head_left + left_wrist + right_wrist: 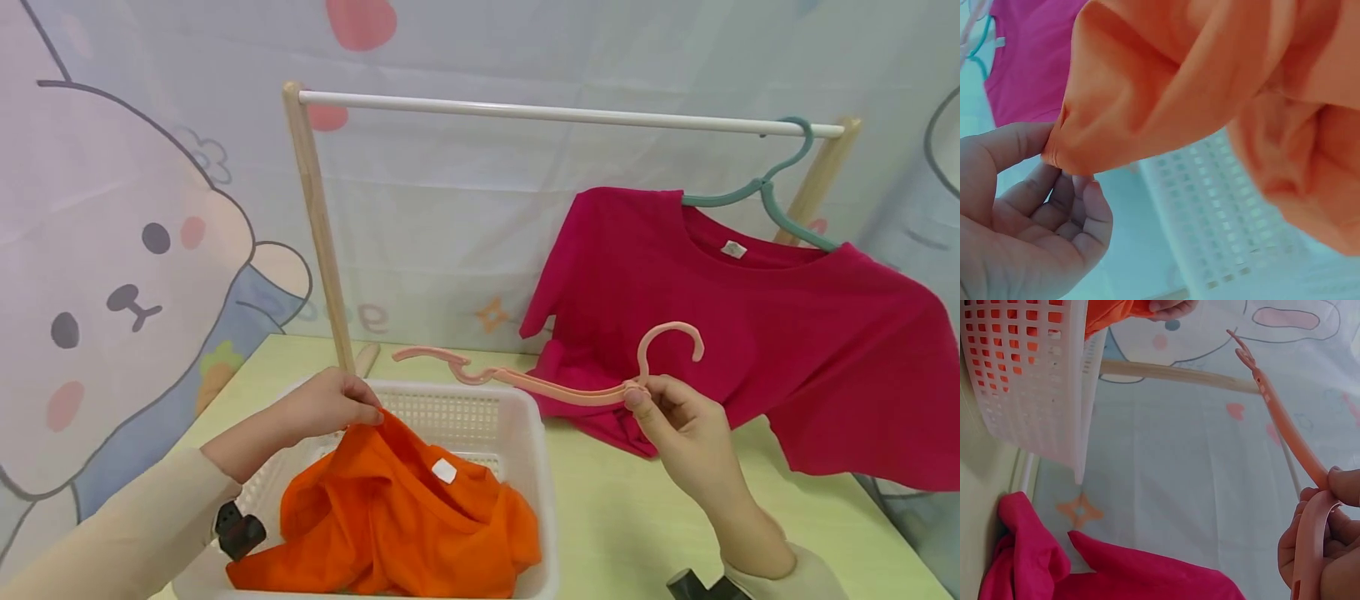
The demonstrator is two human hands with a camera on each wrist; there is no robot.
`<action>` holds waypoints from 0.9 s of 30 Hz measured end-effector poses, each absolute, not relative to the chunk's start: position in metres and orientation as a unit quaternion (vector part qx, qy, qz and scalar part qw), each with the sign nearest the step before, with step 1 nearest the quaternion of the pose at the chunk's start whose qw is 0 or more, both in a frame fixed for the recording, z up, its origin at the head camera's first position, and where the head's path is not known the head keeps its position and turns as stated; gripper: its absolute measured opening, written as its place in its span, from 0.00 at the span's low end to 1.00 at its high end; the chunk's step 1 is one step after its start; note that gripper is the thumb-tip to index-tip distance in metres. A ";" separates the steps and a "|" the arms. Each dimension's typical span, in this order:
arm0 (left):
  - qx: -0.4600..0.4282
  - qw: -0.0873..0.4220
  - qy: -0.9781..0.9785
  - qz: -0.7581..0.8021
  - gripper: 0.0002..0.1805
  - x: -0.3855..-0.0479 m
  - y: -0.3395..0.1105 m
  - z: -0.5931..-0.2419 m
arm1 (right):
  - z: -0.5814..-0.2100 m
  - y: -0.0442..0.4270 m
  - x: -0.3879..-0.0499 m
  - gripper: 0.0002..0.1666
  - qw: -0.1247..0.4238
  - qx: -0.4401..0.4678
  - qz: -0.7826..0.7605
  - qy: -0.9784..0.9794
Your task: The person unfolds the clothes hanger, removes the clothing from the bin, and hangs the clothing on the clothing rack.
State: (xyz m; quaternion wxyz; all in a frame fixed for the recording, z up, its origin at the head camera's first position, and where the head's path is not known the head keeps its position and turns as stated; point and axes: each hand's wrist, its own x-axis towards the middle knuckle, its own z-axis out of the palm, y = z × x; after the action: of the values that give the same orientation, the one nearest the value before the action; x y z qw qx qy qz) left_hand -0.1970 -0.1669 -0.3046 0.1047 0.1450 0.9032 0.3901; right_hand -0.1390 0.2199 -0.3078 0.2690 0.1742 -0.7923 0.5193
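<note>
Orange shirt [405, 517] lies bunched in the basket [546, 483], one edge raised, pinched by the left hand [333, 407]. Next, the right hand [690, 437] grips a pink hanger [555, 389] at the hook's base. Farther right, a red shirt [720, 325] hangs from the rack [525, 111] on a green hanger [722, 200]; its lower folds, partly hidden, seemingly touch the table [622, 517].

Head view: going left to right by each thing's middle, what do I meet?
Printed bear on the backdrop → left hand → orange shirt → pink hanger → right hand → red shirt.
</note>
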 end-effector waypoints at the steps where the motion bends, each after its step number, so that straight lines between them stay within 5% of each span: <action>1: 0.145 0.099 0.904 0.391 0.09 -0.198 -0.166 -0.301 | -0.308 0.219 -0.139 0.04 0.267 0.175 0.520 -0.792; 27: 0.148 0.032 0.908 0.390 0.12 -0.190 -0.143 -0.229 | -0.311 0.214 -0.136 0.04 0.283 0.207 0.471 -0.810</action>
State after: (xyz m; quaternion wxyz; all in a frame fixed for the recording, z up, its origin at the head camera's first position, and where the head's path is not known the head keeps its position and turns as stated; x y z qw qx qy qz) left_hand -0.1905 -0.1435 -0.2294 0.0318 0.1483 0.9082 0.3902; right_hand -0.1357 0.2141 -0.3112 0.2828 0.2070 -0.8096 0.4709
